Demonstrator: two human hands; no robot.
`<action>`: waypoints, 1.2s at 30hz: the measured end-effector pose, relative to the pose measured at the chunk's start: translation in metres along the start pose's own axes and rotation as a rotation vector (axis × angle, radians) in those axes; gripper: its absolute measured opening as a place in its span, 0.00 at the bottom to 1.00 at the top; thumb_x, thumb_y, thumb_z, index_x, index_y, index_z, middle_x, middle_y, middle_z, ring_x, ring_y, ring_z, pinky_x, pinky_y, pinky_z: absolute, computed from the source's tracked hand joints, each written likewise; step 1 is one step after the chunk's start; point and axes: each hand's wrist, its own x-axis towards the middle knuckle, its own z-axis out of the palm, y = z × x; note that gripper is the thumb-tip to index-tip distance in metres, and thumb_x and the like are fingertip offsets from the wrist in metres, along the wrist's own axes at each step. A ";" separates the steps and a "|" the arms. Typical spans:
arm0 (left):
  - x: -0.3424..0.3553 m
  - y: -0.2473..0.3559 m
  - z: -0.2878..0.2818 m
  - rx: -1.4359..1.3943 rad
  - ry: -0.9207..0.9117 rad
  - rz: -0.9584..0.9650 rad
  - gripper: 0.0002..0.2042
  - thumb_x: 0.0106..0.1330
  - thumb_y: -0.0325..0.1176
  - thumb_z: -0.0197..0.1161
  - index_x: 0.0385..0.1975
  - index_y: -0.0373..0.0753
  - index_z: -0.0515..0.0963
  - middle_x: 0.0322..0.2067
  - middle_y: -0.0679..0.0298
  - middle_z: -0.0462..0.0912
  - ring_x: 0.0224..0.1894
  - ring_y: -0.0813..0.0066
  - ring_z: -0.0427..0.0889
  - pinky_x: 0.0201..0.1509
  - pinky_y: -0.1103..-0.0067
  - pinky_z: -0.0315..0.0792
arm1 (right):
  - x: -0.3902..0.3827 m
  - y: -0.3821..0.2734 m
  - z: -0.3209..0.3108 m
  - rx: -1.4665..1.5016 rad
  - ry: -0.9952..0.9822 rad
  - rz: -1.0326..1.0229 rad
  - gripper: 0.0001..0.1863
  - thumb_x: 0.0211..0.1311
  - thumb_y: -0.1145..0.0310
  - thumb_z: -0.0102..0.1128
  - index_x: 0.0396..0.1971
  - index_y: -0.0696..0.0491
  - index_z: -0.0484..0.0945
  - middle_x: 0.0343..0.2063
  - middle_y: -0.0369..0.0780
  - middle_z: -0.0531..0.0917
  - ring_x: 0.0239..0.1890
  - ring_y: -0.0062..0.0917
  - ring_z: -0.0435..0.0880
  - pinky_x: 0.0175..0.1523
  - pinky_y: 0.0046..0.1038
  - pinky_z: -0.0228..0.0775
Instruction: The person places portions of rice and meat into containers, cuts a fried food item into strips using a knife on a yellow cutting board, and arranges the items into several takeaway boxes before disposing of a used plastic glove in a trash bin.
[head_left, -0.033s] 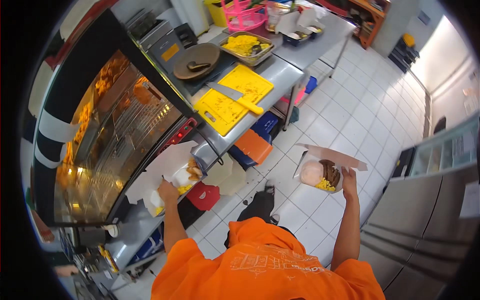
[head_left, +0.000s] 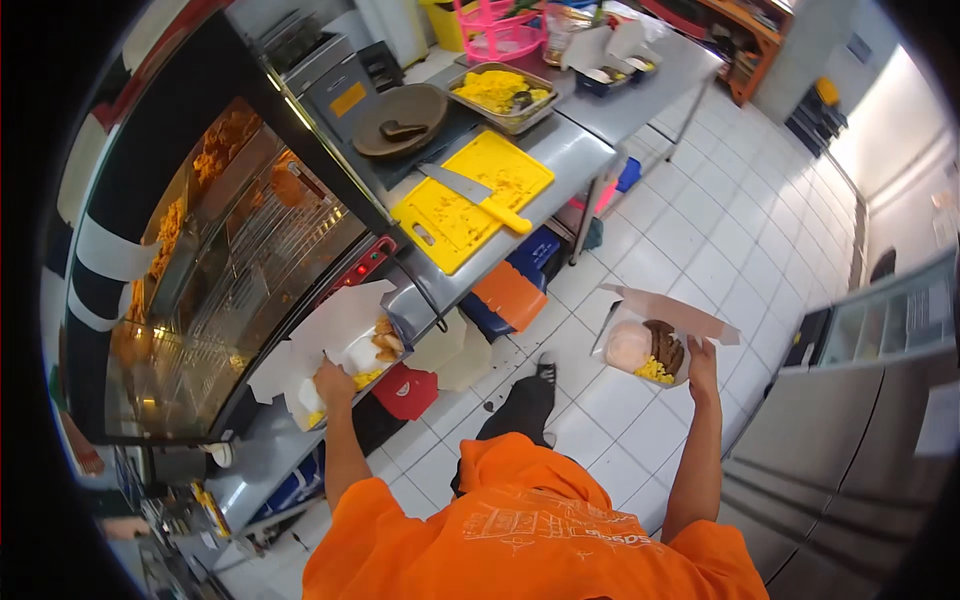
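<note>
Low on my right, my right hand (head_left: 703,368) grips the edge of an open takeaway box (head_left: 680,318) by its lid side. Inside are a round mound of rice (head_left: 628,343), dark brown meat slices (head_left: 664,342) and yellow bits (head_left: 655,370). On the left, my left hand (head_left: 334,382) is closed on the edge of another open takeaway box (head_left: 335,312), its pale lid raised. White rice, golden-brown fried pieces (head_left: 386,340) and some yellow food show in it. More white box and yellow food appear beside that hand; its fingertips are partly hidden.
A glass-fronted food warmer (head_left: 240,270) stands at left. The steel counter (head_left: 585,145) bears a yellow cutting board (head_left: 470,210), a knife (head_left: 470,192), a stone mortar (head_left: 395,115) and a tray of yellow food (head_left: 505,90). Steel refrigerator doors (head_left: 810,440) stand at right; tiled floor lies between.
The view has shifted slightly, so the counter and tray sit a little further right. Both hands keep their hold on the boxes, and the right box shows marginally lower and further right.
</note>
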 end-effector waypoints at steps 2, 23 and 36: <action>-0.006 0.002 -0.010 -0.095 0.023 -0.018 0.14 0.61 0.28 0.62 0.45 0.28 0.74 0.39 0.46 0.82 0.44 0.46 0.80 0.51 0.61 0.73 | 0.045 0.000 -0.009 -0.047 -0.016 -0.007 0.22 0.69 0.63 0.50 0.54 0.65 0.71 0.51 0.48 0.76 0.54 0.32 0.74 0.59 0.29 0.63; -0.053 0.061 -0.102 0.024 -0.021 -0.214 0.21 0.64 0.29 0.59 0.55 0.27 0.70 0.46 0.40 0.78 0.48 0.42 0.77 0.53 0.60 0.72 | 0.292 -0.152 0.058 -0.061 -0.232 0.198 0.25 0.70 0.63 0.52 0.61 0.60 0.63 0.54 0.44 0.75 0.54 0.32 0.77 0.57 0.32 0.71; -0.089 0.214 -0.187 0.042 0.176 -0.304 0.17 0.62 0.29 0.62 0.47 0.26 0.74 0.37 0.39 0.81 0.40 0.38 0.80 0.43 0.56 0.71 | 0.439 -0.177 -0.007 -0.044 -0.370 0.259 0.26 0.68 0.61 0.54 0.59 0.62 0.65 0.51 0.47 0.76 0.52 0.31 0.77 0.54 0.30 0.72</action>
